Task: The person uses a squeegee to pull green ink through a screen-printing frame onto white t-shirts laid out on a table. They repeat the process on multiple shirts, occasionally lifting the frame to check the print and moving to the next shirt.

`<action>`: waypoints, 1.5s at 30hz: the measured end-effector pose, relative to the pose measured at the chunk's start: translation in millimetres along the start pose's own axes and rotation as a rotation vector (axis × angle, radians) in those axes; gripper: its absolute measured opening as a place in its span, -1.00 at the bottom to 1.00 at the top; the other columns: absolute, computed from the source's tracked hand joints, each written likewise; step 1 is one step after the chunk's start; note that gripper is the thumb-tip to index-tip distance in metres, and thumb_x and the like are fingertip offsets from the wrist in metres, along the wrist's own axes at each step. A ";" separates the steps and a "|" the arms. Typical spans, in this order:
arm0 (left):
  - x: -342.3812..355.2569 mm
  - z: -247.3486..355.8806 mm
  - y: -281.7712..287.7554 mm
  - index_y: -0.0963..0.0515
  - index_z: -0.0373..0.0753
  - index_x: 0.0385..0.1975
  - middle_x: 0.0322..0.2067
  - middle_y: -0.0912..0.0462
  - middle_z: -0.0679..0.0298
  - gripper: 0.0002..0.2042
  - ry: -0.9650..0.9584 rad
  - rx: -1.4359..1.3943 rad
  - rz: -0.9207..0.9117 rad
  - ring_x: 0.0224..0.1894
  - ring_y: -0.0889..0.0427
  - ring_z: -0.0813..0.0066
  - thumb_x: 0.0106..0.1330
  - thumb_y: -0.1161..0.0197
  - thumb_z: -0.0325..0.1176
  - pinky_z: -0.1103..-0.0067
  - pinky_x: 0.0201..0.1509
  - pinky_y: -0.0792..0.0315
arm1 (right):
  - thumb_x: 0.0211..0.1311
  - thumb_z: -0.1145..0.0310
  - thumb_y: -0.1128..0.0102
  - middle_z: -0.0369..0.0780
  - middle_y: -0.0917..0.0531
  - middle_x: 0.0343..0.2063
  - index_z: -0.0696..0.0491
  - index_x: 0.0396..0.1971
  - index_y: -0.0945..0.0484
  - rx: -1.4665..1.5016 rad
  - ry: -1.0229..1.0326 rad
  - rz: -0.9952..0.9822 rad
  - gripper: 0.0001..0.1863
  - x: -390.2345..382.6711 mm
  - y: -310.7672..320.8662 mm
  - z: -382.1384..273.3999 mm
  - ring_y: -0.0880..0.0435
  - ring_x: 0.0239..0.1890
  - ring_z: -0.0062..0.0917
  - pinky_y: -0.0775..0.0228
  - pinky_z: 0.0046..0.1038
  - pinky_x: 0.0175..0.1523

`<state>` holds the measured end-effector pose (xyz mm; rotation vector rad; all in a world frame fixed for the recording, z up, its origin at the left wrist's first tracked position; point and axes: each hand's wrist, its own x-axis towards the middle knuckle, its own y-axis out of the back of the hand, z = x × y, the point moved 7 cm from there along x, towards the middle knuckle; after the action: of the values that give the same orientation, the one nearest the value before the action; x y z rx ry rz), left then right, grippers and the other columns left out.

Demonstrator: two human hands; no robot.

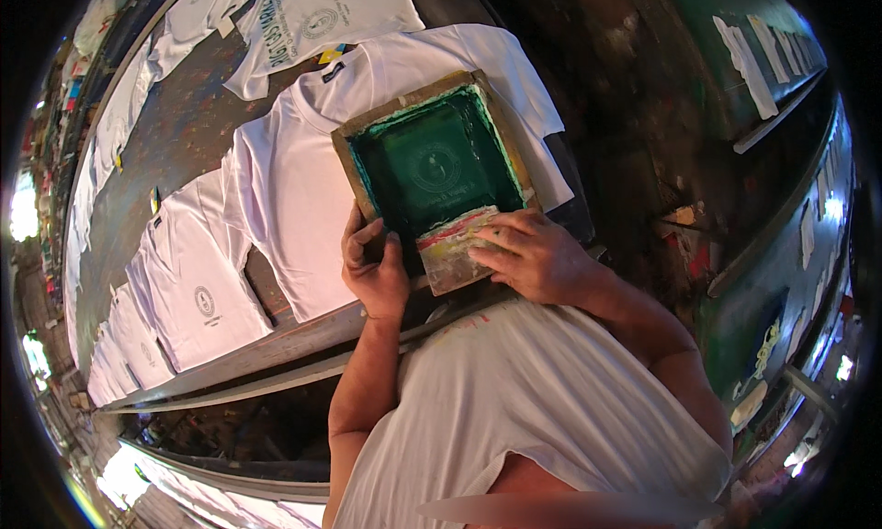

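The screen (386, 157), a square wooden frame with green-stained mesh, lay slanted over the chest of a white shirt (285, 170) on the table (179, 129), right in front of the person. A round emblem (435, 168) showed in the mesh, and green ink was smeared thickly along the inner walls. At the near end sat the squeegee (455, 258), a paint-crusted slab reaching over the near edge of the screen.

The right hand (537, 253) grasped the squeegee, its fingers spread across the top. The left hand (377, 272) stood at the near left corner of the screen with its fingers loosely bent; whether it gripped the wood could not be told.

The work looked partly done. The next shirt to the left (195, 281) already bore a dark round print (204, 301) on the chest, much like the emblem. The shirt under the screen was bare wherever it showed; its covered part was hidden, so whether that one was printed could not be told. Beyond it, a far shirt (335, 19) carried round marks and large lettering. More white shirts (110, 345) ran down the table, most too small to judge.
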<state>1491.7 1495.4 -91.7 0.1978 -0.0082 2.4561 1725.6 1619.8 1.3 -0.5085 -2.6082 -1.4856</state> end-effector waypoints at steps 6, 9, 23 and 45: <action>16.9 53.6 0.4 -0.68 -0.39 0.25 0.52 -0.56 -0.08 -0.58 -0.386 0.599 -0.228 0.43 -0.64 -0.07 0.38 -0.41 -0.59 0.12 0.53 -0.49 | 0.31 0.42 -0.41 -0.18 -0.79 0.08 0.05 0.18 -0.80 -0.093 0.028 0.026 -0.57 25.6 3.4 -7.5 -0.75 0.20 -0.24 -0.61 -0.13 0.36; 20.1 71.1 1.5 -0.68 -0.38 0.27 0.52 -0.57 0.05 -0.54 -0.538 0.927 -0.453 0.32 -0.67 -0.12 0.34 -0.39 -0.52 0.06 0.43 -0.51 | 0.28 0.48 -0.37 -0.16 -0.81 0.03 0.08 0.15 -0.80 -0.108 0.027 0.015 -0.58 42.9 8.6 -9.8 -0.77 0.14 -0.21 -0.63 -0.14 0.32; 31.7 75.0 -2.2 -0.70 -0.39 0.20 0.40 -0.66 0.09 -0.58 -0.449 1.028 -0.583 -0.05 -0.83 0.04 0.31 -0.34 -0.54 0.22 0.04 -0.76 | 0.31 0.64 -0.30 0.00 -0.83 -0.06 0.18 0.06 -0.77 -0.041 -0.046 -0.023 -0.67 158.5 38.1 87.7 -0.81 0.07 -0.01 -0.65 -0.06 0.24; 33.4 62.2 1.4 -0.69 -0.42 0.24 0.43 -0.64 0.05 -0.52 -0.416 1.037 -0.591 -0.11 -0.86 0.06 0.26 -0.36 -0.55 0.23 -0.05 -0.77 | 0.29 0.57 -0.30 -0.13 -0.82 -0.01 0.03 0.17 -0.81 -0.033 -0.007 -0.116 -0.55 66.8 1.2 6.4 -0.79 0.10 -0.21 -0.66 -0.13 0.26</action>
<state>1473.9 1511.7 -25.3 0.9853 0.9940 1.5873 1663.8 1641.7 15.4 -0.3720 -2.6652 -1.5649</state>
